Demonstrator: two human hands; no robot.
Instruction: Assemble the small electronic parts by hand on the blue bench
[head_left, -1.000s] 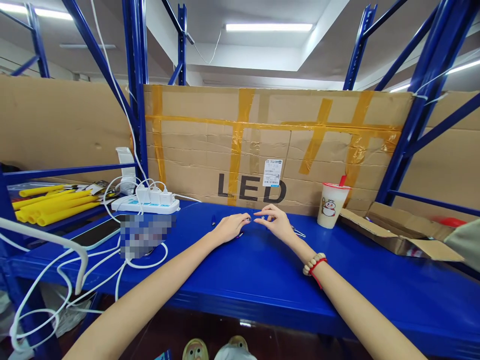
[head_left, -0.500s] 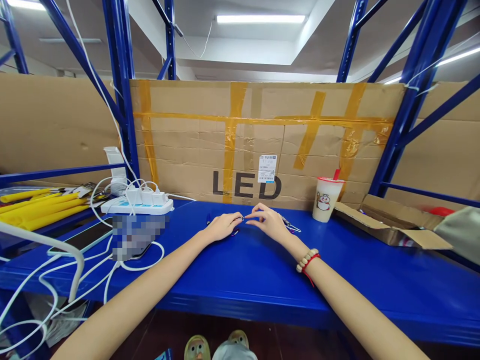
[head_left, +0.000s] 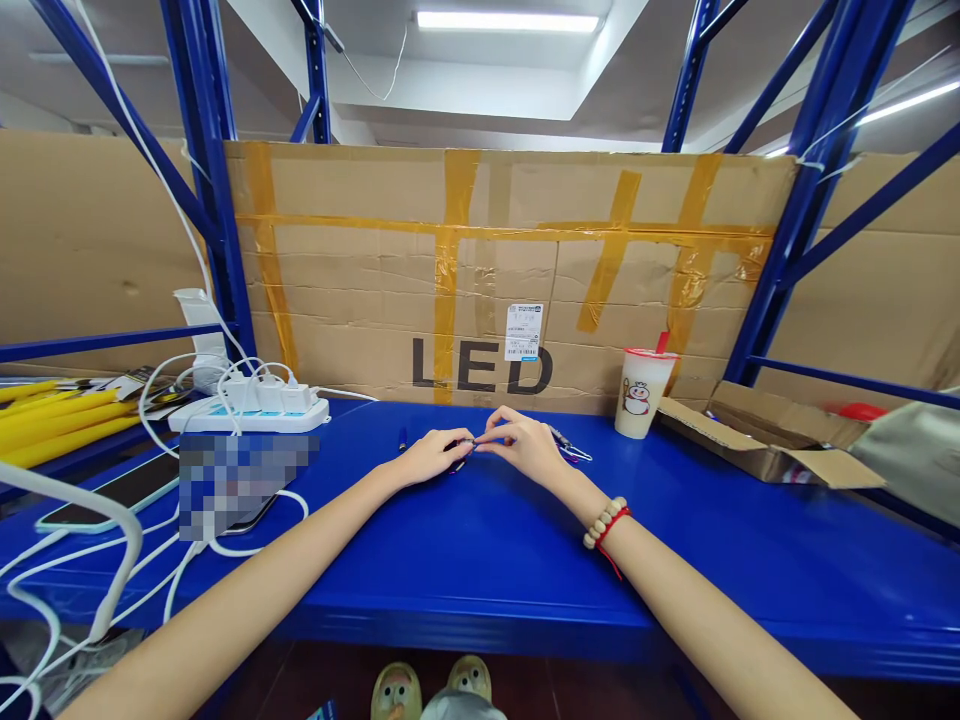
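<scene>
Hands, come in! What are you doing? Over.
Left hand, right hand: meeting, pinching. Small dark part between, details unclear. Cup off right, not blocking.

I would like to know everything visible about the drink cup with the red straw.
The drink cup looks like plastic, pale cream, wider at the top, with a red rim and a red straw poking up. Its front carries a printed snowman. Whether the colour is the cup's or the drink's cannot be told. It stands upright on the blue tabletop, before the taped cardboard and left of the open box; whether box and cup touch is unclear. The right hand is apart from it.
</scene>
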